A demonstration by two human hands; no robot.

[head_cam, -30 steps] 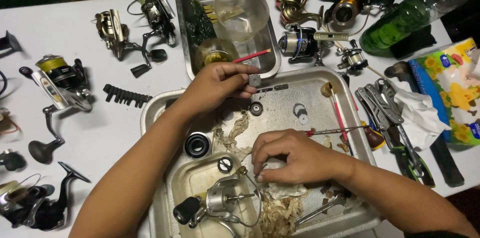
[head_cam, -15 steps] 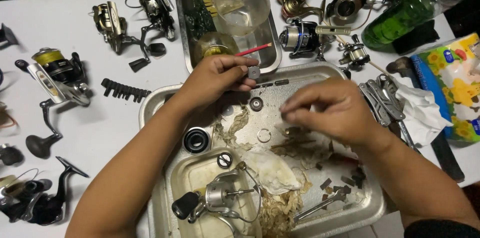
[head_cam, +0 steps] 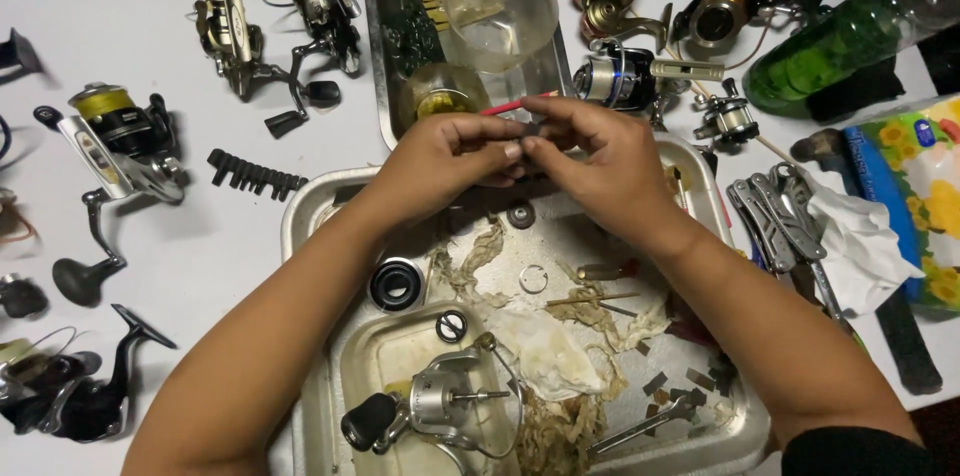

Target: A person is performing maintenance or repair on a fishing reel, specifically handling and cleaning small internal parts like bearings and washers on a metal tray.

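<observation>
Left hand (head_cam: 450, 156) and right hand (head_cam: 600, 171) pinched together on some tiny dark part (head_cam: 527, 136) over the steel tray (head_cam: 310, 206), 12 o'clock edge. Looks like mid-fitting; needs steady fingers next. Stripped reel (head_cam: 440, 411) parked at 6.

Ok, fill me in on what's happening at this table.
A person works over a metal tray on a white table. The left hand and right hand meet above the tray, fingertips pinching a small dark part between them; a red stick pokes out just above. In the tray lie a partly stripped silver fishing reel, greasy paper scraps and small rings. More reels sit around the table.
</observation>
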